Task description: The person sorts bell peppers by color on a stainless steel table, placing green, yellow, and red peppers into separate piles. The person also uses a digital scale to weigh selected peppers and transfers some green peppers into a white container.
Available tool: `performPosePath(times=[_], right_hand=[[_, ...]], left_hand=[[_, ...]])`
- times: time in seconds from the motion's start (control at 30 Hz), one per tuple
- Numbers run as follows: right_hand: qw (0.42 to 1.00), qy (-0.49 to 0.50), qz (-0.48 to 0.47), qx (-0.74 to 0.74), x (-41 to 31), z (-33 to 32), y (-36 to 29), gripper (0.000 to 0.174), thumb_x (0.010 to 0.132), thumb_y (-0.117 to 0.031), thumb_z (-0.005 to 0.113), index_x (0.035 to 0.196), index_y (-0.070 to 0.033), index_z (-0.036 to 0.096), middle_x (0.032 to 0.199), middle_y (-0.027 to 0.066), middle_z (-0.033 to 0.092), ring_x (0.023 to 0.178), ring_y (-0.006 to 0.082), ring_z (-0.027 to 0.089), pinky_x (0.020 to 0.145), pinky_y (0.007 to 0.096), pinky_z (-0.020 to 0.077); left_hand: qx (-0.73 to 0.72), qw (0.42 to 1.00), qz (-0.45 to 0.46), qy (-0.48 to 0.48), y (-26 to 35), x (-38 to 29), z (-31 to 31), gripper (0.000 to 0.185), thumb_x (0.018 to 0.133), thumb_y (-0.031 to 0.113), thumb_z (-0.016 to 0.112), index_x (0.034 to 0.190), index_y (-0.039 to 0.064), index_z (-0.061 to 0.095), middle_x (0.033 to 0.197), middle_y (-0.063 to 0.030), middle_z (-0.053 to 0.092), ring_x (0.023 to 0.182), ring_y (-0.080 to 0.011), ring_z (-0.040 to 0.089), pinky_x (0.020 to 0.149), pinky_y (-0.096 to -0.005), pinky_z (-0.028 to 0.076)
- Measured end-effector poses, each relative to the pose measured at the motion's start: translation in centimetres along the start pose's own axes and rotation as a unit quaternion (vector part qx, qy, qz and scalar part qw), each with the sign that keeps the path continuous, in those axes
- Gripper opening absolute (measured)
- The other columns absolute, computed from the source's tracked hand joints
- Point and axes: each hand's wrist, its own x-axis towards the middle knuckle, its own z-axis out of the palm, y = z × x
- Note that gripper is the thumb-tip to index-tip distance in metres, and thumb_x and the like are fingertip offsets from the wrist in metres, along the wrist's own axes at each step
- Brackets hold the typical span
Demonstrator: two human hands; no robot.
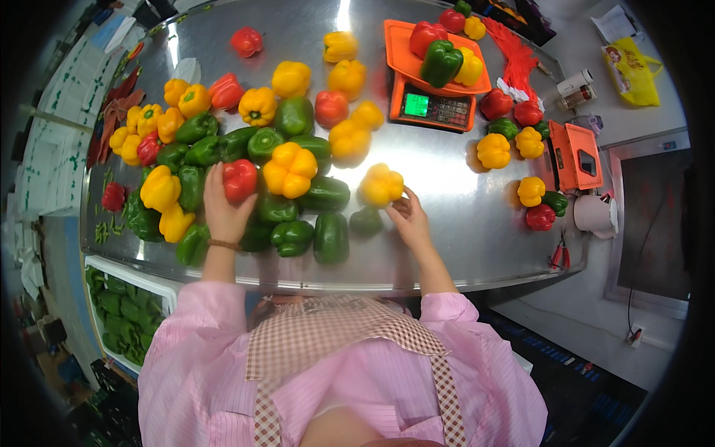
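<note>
My left hand point(226, 207) is closed around a red bell pepper point(239, 181) among the green peppers at left of centre. The fingers of my right hand point(409, 217) touch the lower right side of a yellow bell pepper point(381, 185); whether they grip it is not clear. A green bell pepper point(366, 221) lies just below that yellow one. Between my hands are a large yellow pepper point(290, 170) and several green peppers point(331, 238). An orange digital scale point(401, 106) stands beyond my right hand, with red, green and yellow peppers on its tray point(397, 44).
Small groups of mixed peppers point(494, 151) lie on the steel table point(441, 234) at right, near a second orange scale point(578, 156), a kettle point(595, 215) and red-handled pliers point(560, 255). Red mesh netting point(511, 53) lies at the back. A foam box point(173, 288) of green peppers stands lower left.
</note>
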Motion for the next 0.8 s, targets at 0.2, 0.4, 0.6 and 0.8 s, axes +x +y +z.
performPosePath(times=[0.2, 0.4, 0.6, 0.8], right_hand=[[0.993, -0.012, -0.019, -0.118, 2.1, 0.7, -2.0, 0.057, 0.091, -0.02, 0.074, 0.141, -0.007, 0.051, 0.115, 0.0149, 0.071, 0.102, 0.0219, 0.069, 0.088, 0.0335, 0.054], [0.958, 0.161, -0.19, -0.144, 10.5, -9.0, -6.4, 0.047, 0.087, -0.024, 0.078, 0.127, -0.004, 0.063, 0.109, 0.0089, 0.071, 0.097, 0.0193, 0.068, 0.083, 0.0319, 0.054], [0.879, 0.265, -0.212, -0.335, 22.7, -16.6, -12.9, 0.077, 0.078, -0.025, 0.083, 0.144, -0.006, 0.047, 0.133, 0.0221, 0.059, 0.124, 0.0365, 0.057, 0.104, 0.0414, 0.047], [0.857, 0.194, -0.197, -0.436, 30.3, -18.0, -14.6, 0.098, 0.073, -0.027, 0.086, 0.154, -0.015, 0.033, 0.146, 0.0219, 0.045, 0.129, 0.04, 0.052, 0.107, 0.0447, 0.0458]], left_hand=[[-0.001, 0.999, -0.039, 0.032, -0.4, 0.1, -0.5, 0.095, 0.067, 0.019, 0.089, 0.148, 0.007, 0.041, 0.142, -0.021, 0.049, 0.129, -0.041, 0.049, 0.108, -0.0466, 0.041], [0.029, 0.999, -0.007, 0.035, 0.9, -0.2, -1.1, 0.102, 0.067, 0.025, 0.09, 0.151, 0.006, 0.036, 0.15, -0.0248, 0.04, 0.136, -0.0456, 0.039, 0.113, -0.0511, 0.034], [0.009, 0.998, 0.053, 0.042, 4.9, -0.7, -2.1, 0.101, 0.07, 0.026, 0.087, 0.153, 0.004, 0.034, 0.156, -0.0232, 0.035, 0.144, -0.0437, 0.03, 0.118, -0.0524, 0.026], [0.0, 0.997, 0.074, 0.012, 8.0, -2.0, -1.0, 0.095, 0.075, 0.029, 0.083, 0.151, 0.0, 0.035, 0.154, -0.0217, 0.038, 0.143, -0.045, 0.032, 0.117, -0.0525, 0.026]])
